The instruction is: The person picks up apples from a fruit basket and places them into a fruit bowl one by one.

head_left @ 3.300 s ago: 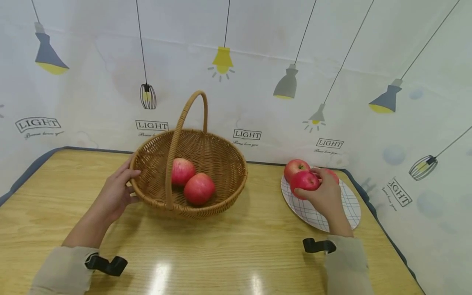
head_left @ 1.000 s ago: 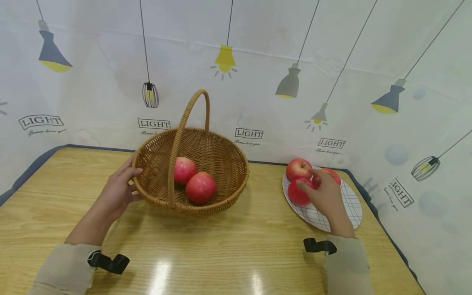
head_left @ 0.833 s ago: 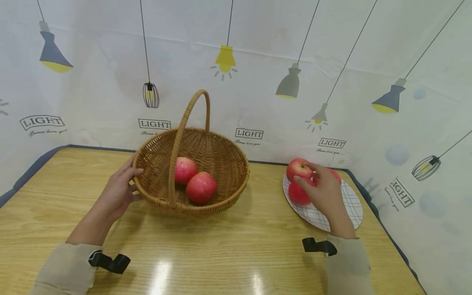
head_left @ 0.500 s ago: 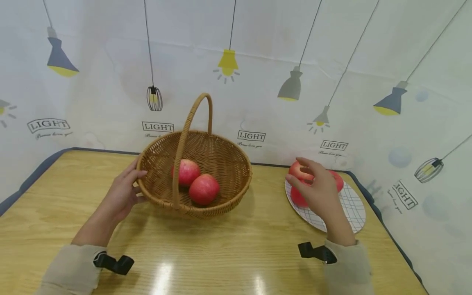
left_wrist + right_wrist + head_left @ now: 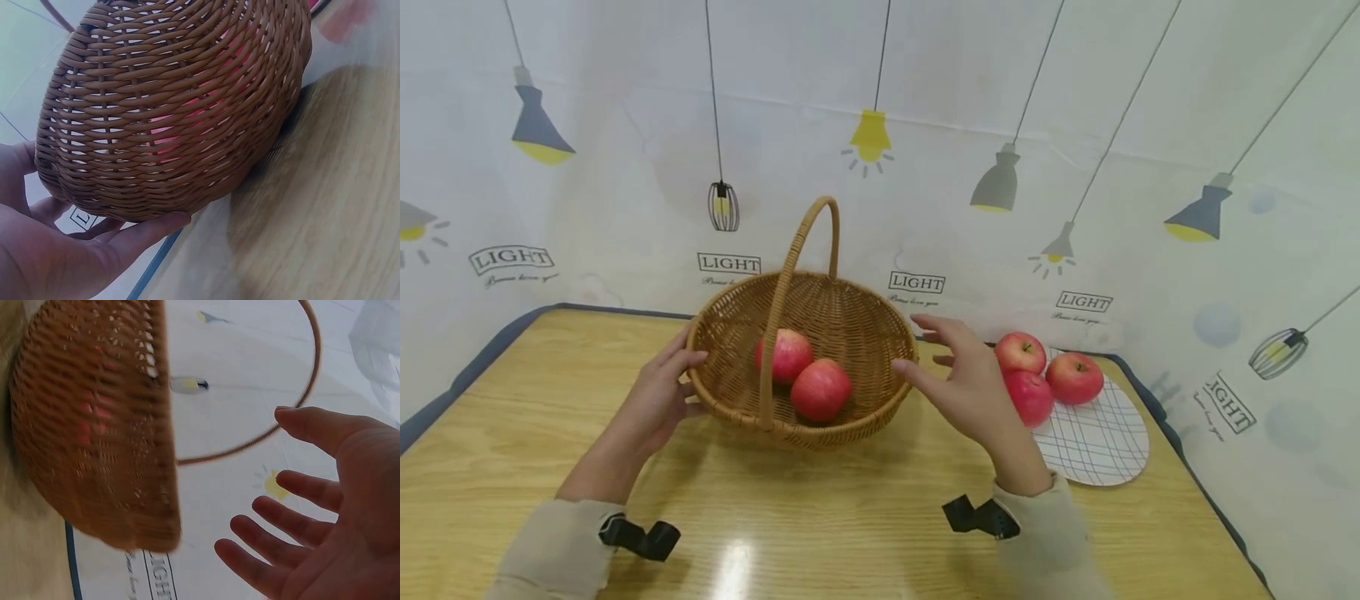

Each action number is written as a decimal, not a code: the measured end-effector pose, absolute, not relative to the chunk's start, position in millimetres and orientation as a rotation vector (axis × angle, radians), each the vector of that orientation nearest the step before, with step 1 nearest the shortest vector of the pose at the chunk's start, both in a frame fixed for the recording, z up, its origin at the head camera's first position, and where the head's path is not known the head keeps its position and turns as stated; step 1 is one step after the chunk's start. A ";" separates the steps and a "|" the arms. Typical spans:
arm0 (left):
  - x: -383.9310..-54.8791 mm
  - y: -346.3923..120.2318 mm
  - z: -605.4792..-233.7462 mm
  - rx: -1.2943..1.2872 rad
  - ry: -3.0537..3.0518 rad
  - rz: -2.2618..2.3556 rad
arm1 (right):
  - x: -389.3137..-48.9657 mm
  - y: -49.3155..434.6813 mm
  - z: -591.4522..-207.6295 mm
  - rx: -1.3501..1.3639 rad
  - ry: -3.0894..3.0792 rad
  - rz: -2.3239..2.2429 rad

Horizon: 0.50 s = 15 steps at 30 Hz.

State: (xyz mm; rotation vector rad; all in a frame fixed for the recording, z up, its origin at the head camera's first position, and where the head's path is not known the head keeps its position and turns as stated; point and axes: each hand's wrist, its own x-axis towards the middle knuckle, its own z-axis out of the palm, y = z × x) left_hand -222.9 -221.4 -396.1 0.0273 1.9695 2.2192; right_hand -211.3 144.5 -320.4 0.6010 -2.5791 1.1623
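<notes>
A brown wicker basket (image 5: pixel 865 342) with a tall hoop handle stands on the table's left half. Two red apples lie in it, a front apple (image 5: pixel 822 390) and a rear apple (image 5: pixel 790 356) partly behind the handle. My left hand (image 5: pixel 658 396) grips the basket's left side, thumb over the rim and fingers against the outer weave. Seen from the left wrist, that hand (image 5: pixel 69 250) is at the woven wall. My right hand (image 5: pixel 973 387) holds nothing, its fingers spread at the basket's right rim. In the right wrist view this hand (image 5: pixel 331 519) is apart from the weave.
At the right, a white checked plate (image 5: pixel 1105 442) carries three red apples, among them a right-hand apple (image 5: pixel 1075 377); my right hand partly covers the plate's left side. Behind the wooden table (image 5: pixel 820 525) hangs a white cloth (image 5: pixel 955 67) printed with lamps.
My right hand held an apple over the plate earlier, let it go there, then moved left to the basket's right rim. My left hand stays on the basket. The head view has shifted slightly.
</notes>
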 end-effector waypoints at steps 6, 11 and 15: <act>-223.5 -220.6 -394.2 0.025 1.987 2.197 | -216.4 113.9 -322.7 0.732 -2.670 1.047; -222.4 -220.1 -394.7 0.020 1.986 2.189 | -221.9 99.0 -324.6 0.795 -2.752 1.015; -222.0 -220.4 -394.2 0.010 1.970 2.202 | -227.7 88.3 -324.6 0.848 -2.782 1.029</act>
